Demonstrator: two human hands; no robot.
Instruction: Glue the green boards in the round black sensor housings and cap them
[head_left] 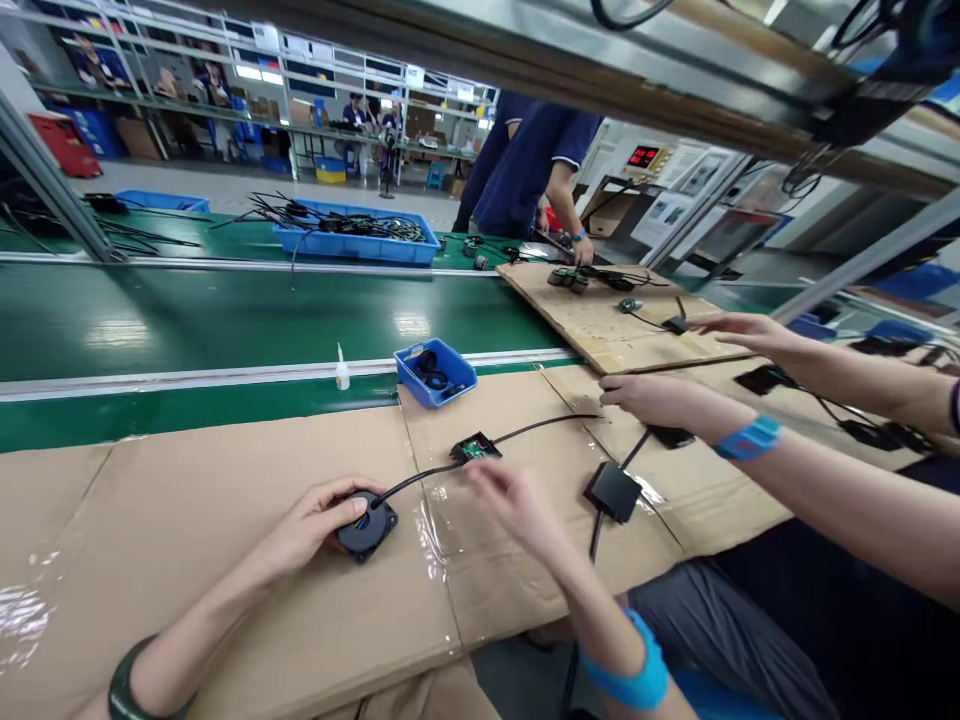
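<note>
My left hand (319,520) lies on the cardboard-covered bench (225,520), fingers curled over a round black part (367,527). From that part a black cable (416,478) runs to a small open black case with a green circuit board (475,447). Just in front of the case is my right hand (510,502), smeared by motion; its fingers point left and I see nothing in them. A blue strap (637,675) sits on that wrist. A closed black square box (613,491) lies to the right.
A co-worker's two hands (652,397) (739,328) reach in from the right over the cables. A small blue bin (435,372) and a glue bottle (342,368) stand by the green conveyor (187,320). Farther back are a blue tray of cables (356,237), a cardboard board (607,325) and a standing person (529,165).
</note>
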